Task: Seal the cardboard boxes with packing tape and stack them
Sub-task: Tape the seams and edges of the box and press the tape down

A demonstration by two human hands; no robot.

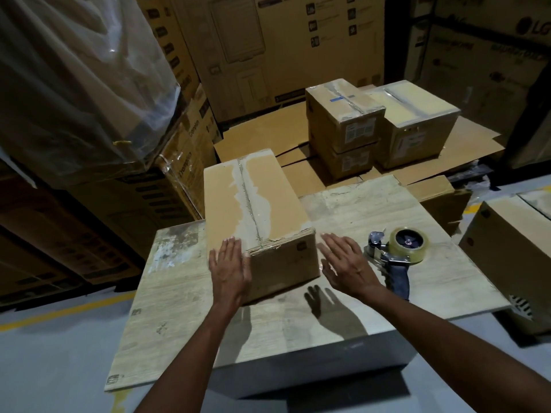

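Here we are at the pale wood-grain tabletop point(372, 204), and one long brown cardboard box point(256, 198) lies on it, running away from the person. The left hand point(229, 263) is flat, fingers straight, pressed against the box's near left corner. The right hand point(346, 263) is spread wide just beside the near right corner, holding nothing. Judging by its shadow, it hovers above the table.

The one grey-handled tape dispenser with a clear roll point(396, 251) rests on the table just right of that hand, unheld.

The flaps on this box are closed, with a ragged whitish strip along the seam. I can't tell whether fresh tape covers it. It looks ready either to be sealed or lifted.

At the back I count three brown boxes with taped tops: an upper box point(343, 114) stacked on a lower one point(348, 163), and a taller box point(417, 126) touching them. A fifth box point(512, 251) pokes in at the right edge.
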